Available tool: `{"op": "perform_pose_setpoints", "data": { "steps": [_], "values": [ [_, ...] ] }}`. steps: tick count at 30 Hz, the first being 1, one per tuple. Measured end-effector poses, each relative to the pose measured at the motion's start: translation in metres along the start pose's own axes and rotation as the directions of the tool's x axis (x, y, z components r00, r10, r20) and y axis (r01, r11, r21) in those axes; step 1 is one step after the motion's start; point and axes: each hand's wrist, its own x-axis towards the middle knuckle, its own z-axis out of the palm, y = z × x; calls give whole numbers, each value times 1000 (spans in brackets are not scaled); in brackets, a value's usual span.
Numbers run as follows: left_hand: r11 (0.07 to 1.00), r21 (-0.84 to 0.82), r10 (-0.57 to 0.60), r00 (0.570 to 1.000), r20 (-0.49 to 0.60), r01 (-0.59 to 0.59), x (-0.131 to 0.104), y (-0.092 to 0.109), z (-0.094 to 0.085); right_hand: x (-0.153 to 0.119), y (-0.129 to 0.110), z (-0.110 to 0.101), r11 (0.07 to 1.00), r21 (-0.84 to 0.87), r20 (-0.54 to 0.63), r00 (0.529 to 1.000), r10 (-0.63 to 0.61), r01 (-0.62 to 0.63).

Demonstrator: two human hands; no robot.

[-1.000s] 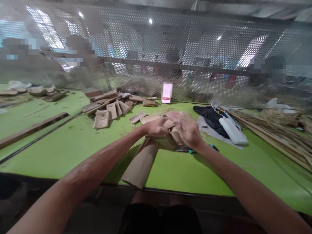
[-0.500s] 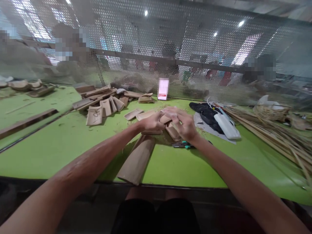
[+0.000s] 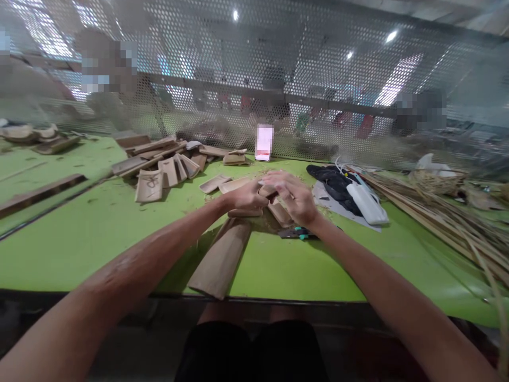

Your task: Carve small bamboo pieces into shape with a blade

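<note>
My left hand [image 3: 248,197] is closed around one end of a small bamboo piece [image 3: 268,192]. Over its top and far side curl the fingers of my right hand [image 3: 296,196], with the thumb on the near side. Part of the piece is hidden by the fingers. Under and beside the hands lie more cut bamboo pieces, one of them a curved strip [image 3: 280,213]. A long split bamboo section [image 3: 222,257] reaches toward the front table edge. A black and teal cutting tool [image 3: 302,232] rests just below my right wrist, partly covered by it.
Several bamboo pieces [image 3: 169,172] are heaped at the back left. A phone [image 3: 263,143] stands against the perforated screen [image 3: 318,69]. To the right are a black glove-like cloth [image 3: 334,183], a white object [image 3: 368,204] and long bamboo strips [image 3: 425,212]. People are blurred behind the screen.
The whole view has shifted slightly. Both hands stay together on the bamboo piece, with the right fingers moved a little across it. Nothing has been let go.
</note>
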Motion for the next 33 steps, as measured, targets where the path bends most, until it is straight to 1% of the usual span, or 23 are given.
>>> {"op": "perform_pose_setpoints", "data": {
  "steps": [2, 3, 5, 7, 8, 10, 11, 12, 15, 16, 19, 20, 23, 25, 27, 28, 31, 33],
  "values": [
    [998, -27, -61, 998, 23, 62, -1, 0, 0, 1, -1, 1, 999, 14, -66, 997, 39, -38],
    [998, -31, -57, 998, 20, 57, -1, 0, 0, 1, -2, 1, 999, 27, -76, 996, 44, -42],
    [999, -36, -11, 1000, -27, 10, 0, 0, 0, 0, -2, 0, 999, 39, -38, 999, 35, -33],
    [999, -52, 10, 998, -58, -13, 0, 3, 1, -1, -1, -2, 998, 21, -12, 998, 57, -57],
    [998, -68, -7, 999, -42, 4, 0, 4, 1, -2, 0, -3, 996, 6, -24, 996, 86, -86],
    [992, -105, -69, 997, 32, 72, 0, 7, 1, -4, 1, -3, 988, -18, -74, 986, 149, -150],
    [989, -118, -78, 995, 58, 84, 0, 8, 1, -5, 2, -3, 986, -27, -87, 983, 161, -164],
    [989, -127, -64, 996, 58, 71, 0, 9, 2, -5, 2, -2, 987, -37, -78, 985, 155, -158],
    [991, -134, -3, 1000, -13, 2, 1, 9, 1, -4, 1, -1, 993, -70, -16, 995, 98, -99],
    [990, -140, -8, 1000, -18, 6, 1, 10, 1, -3, 2, -1, 992, -80, -21, 995, 95, -97],
    [984, -164, -68, 997, 40, 74, 1, 11, 0, 1, 4, -2, 989, -83, -94, 989, 114, -122],
    [983, -162, -77, 996, 46, 83, 0, 11, -1, 2, 4, -3, 991, -76, -95, 990, 102, -109],
    [987, -134, -92, 996, 1, 91, 0, 10, -2, 2, 4, -3, 997, -46, -46, 997, 57, -59],
    [986, -142, -87, 996, 14, 88, 0, 10, -2, 2, 4, -3, 994, -45, -71, 993, 95, -99],
    [984, -156, -83, 995, 53, 90, -1, 10, -2, 0, 4, -4, 986, -51, -121, 981, 151, -158],
    [984, -150, -86, 994, 67, 95, -1, 10, -2, -1, 4, -4, 984, -55, -124, 979, 160, -168],
    [990, -87, -109, 993, 47, 112, -1, 12, -2, -2, 4, -6, 991, -63, -66, 991, 116, -121],
    [990, -79, -111, 993, 47, 114, -1, 13, -2, -2, 3, -8, 990, -82, -74, 991, 110, -116]
  ]
}}
